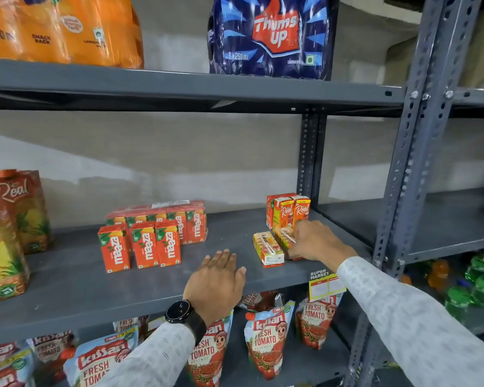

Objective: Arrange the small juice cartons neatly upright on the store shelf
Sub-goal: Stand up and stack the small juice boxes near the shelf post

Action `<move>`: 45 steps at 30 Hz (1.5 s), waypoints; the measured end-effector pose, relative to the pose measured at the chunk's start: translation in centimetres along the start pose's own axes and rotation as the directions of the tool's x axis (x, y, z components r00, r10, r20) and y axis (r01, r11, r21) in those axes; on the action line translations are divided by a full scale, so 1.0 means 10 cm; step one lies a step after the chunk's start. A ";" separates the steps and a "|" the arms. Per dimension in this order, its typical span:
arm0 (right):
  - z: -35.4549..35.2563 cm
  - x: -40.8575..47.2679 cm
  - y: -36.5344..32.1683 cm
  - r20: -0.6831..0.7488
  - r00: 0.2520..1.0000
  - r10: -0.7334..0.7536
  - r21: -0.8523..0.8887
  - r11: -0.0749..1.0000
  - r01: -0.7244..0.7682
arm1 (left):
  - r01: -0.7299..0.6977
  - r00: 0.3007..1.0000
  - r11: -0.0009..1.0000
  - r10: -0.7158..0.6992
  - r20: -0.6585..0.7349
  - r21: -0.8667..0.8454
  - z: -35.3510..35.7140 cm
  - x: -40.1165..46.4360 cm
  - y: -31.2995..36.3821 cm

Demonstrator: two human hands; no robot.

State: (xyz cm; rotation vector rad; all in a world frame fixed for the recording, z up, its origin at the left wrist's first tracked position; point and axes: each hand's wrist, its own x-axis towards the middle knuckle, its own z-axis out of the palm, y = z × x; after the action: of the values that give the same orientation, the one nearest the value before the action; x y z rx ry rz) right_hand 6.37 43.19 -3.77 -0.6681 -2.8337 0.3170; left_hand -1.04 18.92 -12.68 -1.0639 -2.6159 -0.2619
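— Where did the cartons sit on the grey shelf (67, 289)?
— Three small Real cartons (288, 210) stood upright at the back right; two more lay flat before them.
— And the hands?
— The left hand (217, 283) rested flat, fingers together, holding nothing. The right hand (316, 241) curled over one fallen carton (284, 236); the other lying carton (267, 248) sat just beside it, untouched.

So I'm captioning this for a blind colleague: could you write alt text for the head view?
A person's right hand grips one of two small Real juice cartons lying flat on a grey store shelf; three more stand upright behind. The left hand rests open on the shelf, near upright Maaza cartons.
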 end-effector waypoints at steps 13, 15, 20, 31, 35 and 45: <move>-0.11 0.12 0.01 -0.470 0.882 -0.021 0.144 0.985 0.100 | 0.000 1.000 1.000 0.000 0.002 0.019 0.04 0.01 0.00; -0.12 0.17 0.00 -0.470 0.882 -0.015 0.127 0.988 0.084 | 0.002 1.000 1.000 -0.002 0.005 0.015 0.04 0.01 0.00; -0.20 0.30 -0.03 -0.411 0.911 0.035 0.099 0.995 0.006 | 0.007 1.000 1.000 -0.007 0.000 0.024 0.03 0.01 0.00; -0.36 0.43 -0.05 -0.085 0.996 0.018 0.232 0.973 0.002 | 0.002 0.999 0.999 -0.001 -0.033 0.037 0.08 0.03 -0.01; -0.27 0.37 -0.05 -0.243 0.967 0.078 0.250 0.968 -0.015 | 0.004 0.999 1.000 -0.003 -0.036 0.031 0.08 0.02 -0.02; -0.23 0.38 -0.02 -0.213 0.974 0.073 0.359 0.933 0.009 | -0.006 1.000 1.000 0.007 -0.019 0.027 0.03 0.00 -0.01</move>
State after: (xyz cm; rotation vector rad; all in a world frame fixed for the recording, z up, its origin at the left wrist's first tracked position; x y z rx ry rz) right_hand 3.58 45.14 -0.96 -0.6257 -2.4609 0.6979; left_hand -1.16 18.99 -12.96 -1.0561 -2.5912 -0.2338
